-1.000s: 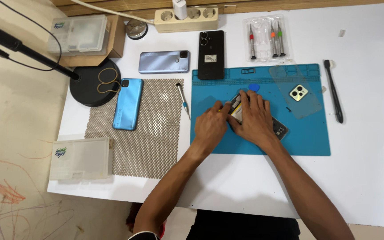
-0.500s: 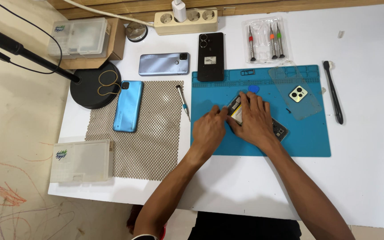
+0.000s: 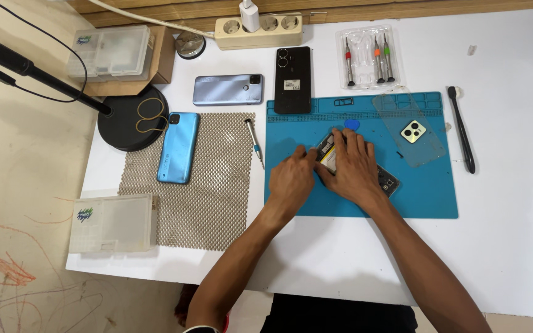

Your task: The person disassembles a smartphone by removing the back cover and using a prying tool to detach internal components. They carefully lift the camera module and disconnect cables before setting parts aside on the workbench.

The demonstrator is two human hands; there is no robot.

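Both forearms are reaching up from the bottom edge over the white table [image 3: 513,246], and the hands are meeting on the blue work mat [image 3: 427,197]. The left hand [image 3: 291,182] is lying knuckles-up, fingers drawn together and pointing toward the opened phone [image 3: 390,182], its fingertips touching the phone's near-left edge; whether they are pinching a tool there, I cannot tell. The right hand [image 3: 353,169] is pressing flat on top of the phone, fingers slightly spread and laid over its upper half, so it is the nearer hand, covering the thing outright. The phone is lying back-off on the mat's middle, its long axis running on a slant from upper left to lower right, and only its lower right end with dark circuitry and a sliver of yellow by the fingers are showing; the rest is hidden under the palm. A blue pick [image 3: 352,124] is peeking out just beyond the right fingertips. Further right, a clear back cover [image 3: 411,126] with a camera block is resting on the mat, and a black spudger [image 3: 462,129] is lying on the table beside it. To the left, a small screwdriver [image 3: 254,143] is sitting at the edge of the mesh mat [image 3: 211,185], with a blue phone [image 3: 178,148] on it. Beyond, a grey phone [image 3: 227,89], a black phone [image 3: 292,79], a screwdriver set [image 3: 368,58] and a power strip [image 3: 258,29] are lining the far side.
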